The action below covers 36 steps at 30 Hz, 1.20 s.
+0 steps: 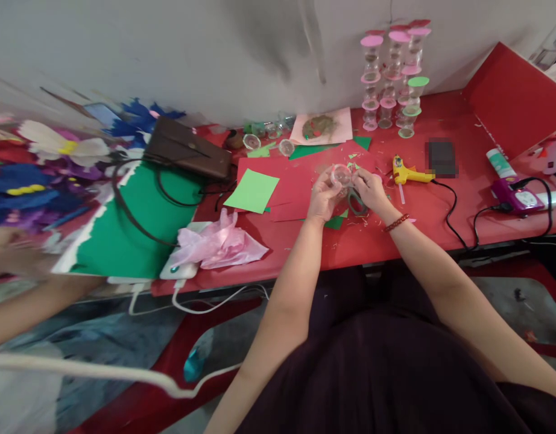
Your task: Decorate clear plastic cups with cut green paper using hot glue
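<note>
Both your hands, left hand (322,196) and right hand (369,188), pinch the small clear plastic cup (341,176) just above the red worktop (441,205); light, thin-walled, slippery, so grip its rim gently.

A cluttered red craft table against a pale grey wall.

The plain grey-white plaster wall (192,54) carries dark smudges and a faint streak near its middle. Against it stands the long red-topped worktable (441,223), its front edge running across the view. An upright red board (508,96) leans at the table's right end. Below the table lies a grey concrete floor (522,307), partly crossed by a red frame bar (178,355). Light is even and soft, casting weak shadows.
</note>
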### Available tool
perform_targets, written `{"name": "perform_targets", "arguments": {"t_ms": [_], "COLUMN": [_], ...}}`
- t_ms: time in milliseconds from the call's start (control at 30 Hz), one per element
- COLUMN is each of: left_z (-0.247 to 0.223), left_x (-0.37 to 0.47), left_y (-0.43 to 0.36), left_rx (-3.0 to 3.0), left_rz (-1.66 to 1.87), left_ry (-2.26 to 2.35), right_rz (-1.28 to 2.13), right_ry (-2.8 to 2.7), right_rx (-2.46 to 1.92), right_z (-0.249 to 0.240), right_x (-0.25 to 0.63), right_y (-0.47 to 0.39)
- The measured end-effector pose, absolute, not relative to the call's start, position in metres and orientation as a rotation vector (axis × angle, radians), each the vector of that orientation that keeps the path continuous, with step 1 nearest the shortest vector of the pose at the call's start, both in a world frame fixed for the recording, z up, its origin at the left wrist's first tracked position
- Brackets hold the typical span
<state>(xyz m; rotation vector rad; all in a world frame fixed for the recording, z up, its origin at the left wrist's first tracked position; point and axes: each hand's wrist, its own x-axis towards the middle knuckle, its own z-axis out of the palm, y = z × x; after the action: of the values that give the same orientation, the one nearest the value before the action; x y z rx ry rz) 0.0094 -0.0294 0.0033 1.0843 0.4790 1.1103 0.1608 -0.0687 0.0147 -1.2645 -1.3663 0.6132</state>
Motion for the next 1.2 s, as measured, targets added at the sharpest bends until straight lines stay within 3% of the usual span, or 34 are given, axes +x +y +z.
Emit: {"name": "perform_targets", "arguments": {"t_ms": [167, 300, 633, 933, 1200], "left_z": [0.004, 0.002, -0.001, -0.002, -0.001], "left_x": [0.006, 0.005, 0.008, 0.012, 0.011], "left_y": [-0.029, -0.025, -0.025, -0.024, -0.022], "left_rx": [1.048, 1.058, 0.982, 1.060, 1.220], "left_rz": [1.002, 1.057, 1.075, 1.045, 1.336], "left_ry": [0.430, 0.487, 0.542, 0.560, 0.943], "right_rz": [0.834, 0.726, 0.754, 0.736, 0.559], "right_ry": [-1.036, -0.889, -1.371, -1.394, -1.579], "right_rx": [-1.147, -1.148, -1.038, -1.023, -1.105], "right_z": [0.009, 0.003, 0.008, 0.003, 0.009], "right_x": [0.168, 0.182, 0.169, 0.167, 0.166], "right_y": [-0.058, -0.049, -0.065, -0.066, -0.078]}}
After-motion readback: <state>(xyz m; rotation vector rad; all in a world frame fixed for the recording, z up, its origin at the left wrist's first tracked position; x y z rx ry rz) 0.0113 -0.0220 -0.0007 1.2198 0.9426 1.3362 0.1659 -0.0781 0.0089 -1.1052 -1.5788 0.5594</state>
